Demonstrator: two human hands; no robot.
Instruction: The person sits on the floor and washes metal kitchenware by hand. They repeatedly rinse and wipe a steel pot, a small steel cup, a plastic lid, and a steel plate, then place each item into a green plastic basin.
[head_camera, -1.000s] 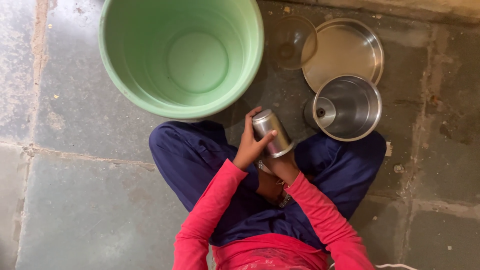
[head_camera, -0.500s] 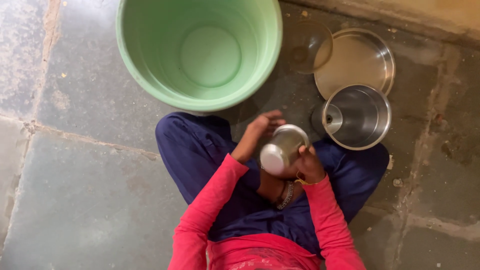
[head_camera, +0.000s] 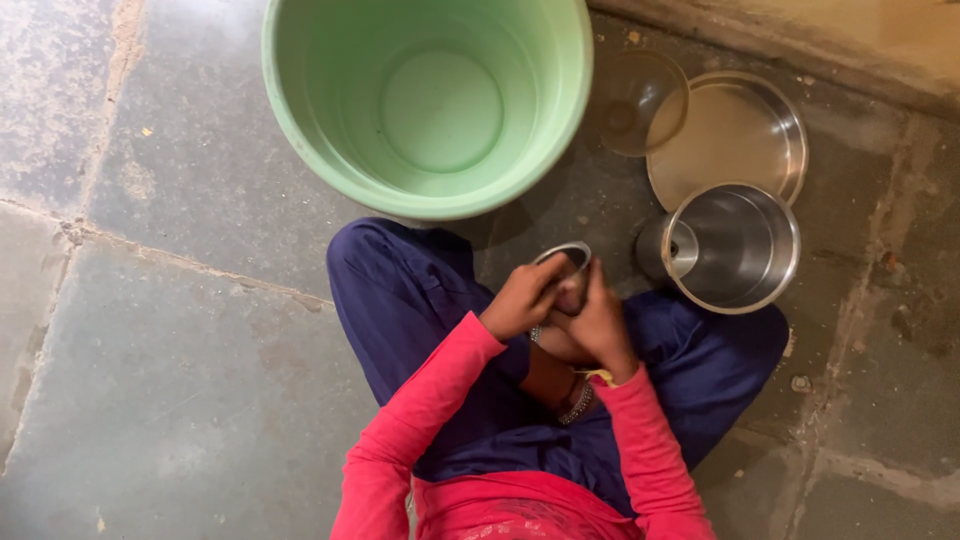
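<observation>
Both my hands hold a small steel tumbler (head_camera: 570, 256) in front of my knees, just below the green bucket. My left hand (head_camera: 520, 298) wraps its left side, and my right hand (head_camera: 600, 320) covers its right side with fingers against the rim. Only the tumbler's rim and a bit of its inside show between my fingers. Red sleeves cover both my forearms, and bangles sit at my right wrist.
A large green plastic bucket (head_camera: 300, 120) stands on the stone floor ahead of me. To the right lie a steel pot (head_camera: 775, 275) holding a small steel cup, a flat steel plate (head_camera: 740, 125) and a clear glass bowl (head_camera: 640, 100). A wall base runs along the top right.
The tumbler has turned in my hands from upside down, through sideways, to mouth facing up. My hands have closed around it and hide most of it. The view has shifted a little.
</observation>
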